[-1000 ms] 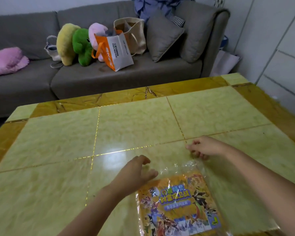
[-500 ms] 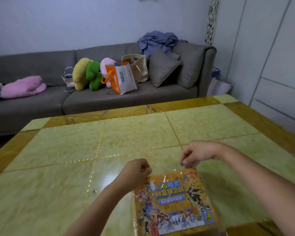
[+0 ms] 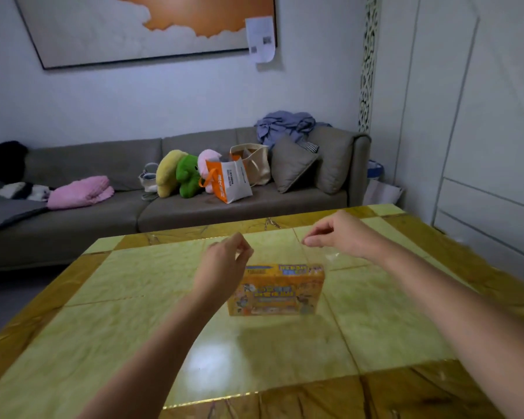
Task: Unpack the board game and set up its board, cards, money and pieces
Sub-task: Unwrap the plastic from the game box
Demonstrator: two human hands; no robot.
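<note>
left hand [image 3: 224,263]: grip pinching clear plastic bag [image 3: 330,256] | right hand [image 3: 342,234]: grip pinching it too | board game box [image 3: 277,290]: inside bag, over desk [image 3: 133,282] centre | risk: film slips or tears, box drops

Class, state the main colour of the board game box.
The cardboard board game box is orange-yellow with cartoon print; head view.

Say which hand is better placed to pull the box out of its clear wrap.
Probably left. The left hand is right at the box, by its top corner, while the right hand is farther off, pinching the wrap, and can hold it.
</note>
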